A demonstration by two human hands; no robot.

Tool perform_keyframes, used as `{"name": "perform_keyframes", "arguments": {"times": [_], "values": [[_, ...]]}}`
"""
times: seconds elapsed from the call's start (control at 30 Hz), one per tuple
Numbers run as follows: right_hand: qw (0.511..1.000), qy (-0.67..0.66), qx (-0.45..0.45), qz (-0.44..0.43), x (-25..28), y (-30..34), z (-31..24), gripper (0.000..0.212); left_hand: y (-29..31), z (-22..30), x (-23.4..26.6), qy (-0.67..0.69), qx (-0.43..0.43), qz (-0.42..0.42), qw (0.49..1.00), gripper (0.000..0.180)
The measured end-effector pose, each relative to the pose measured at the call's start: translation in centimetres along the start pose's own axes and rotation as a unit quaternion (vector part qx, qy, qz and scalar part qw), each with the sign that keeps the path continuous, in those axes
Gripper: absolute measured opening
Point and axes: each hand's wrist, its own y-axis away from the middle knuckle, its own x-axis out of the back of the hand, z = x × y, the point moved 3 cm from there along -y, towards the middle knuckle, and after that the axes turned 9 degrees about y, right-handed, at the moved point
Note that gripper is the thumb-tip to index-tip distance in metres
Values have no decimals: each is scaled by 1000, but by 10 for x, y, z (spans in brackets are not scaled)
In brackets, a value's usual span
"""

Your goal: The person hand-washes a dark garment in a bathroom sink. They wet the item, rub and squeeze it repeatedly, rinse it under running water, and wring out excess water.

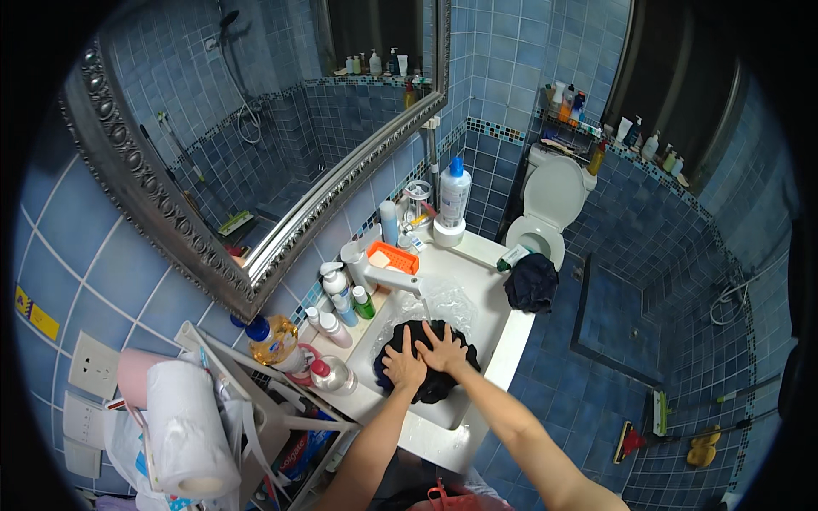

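Dark wet cloth [436, 385] lies bunched in the white sink [375, 342], under the faucet [396, 279]. My left hand [404, 368] presses flat on the cloth with its fingers spread. Beside it my right hand [445, 349] also rests on the cloth, fingers stretched apart. Neither hand grips the fabric. Clear water, or something transparent and rippled, shows in the basin behind the hands. What lies beneath the cloth is hidden.
Left of the sink stand a green bottle [363, 301], a pump bottle [335, 279] and a clear bottle with a red cap [332, 375]. An orange soap basket [394, 258] sits behind the faucet. Another dark cloth bundle [531, 283] hangs at the counter's right edge, near the toilet [554, 192].
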Motion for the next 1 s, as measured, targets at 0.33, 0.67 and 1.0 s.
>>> {"name": "perform_keyframes", "arguments": {"times": [0.33,0.67,1.0], "values": [[995,45,-63,59,-18,-63,17,51,-75,-14,-3,39,82,-123,988,64],[965,207,-148,59,-39,-109,-9,42,-82,-9,-47,-82,7,83,993,55],[972,-140,28,187,-3,-40,46,35,-57,-11,-3,194,33,-57,979,92]]}}
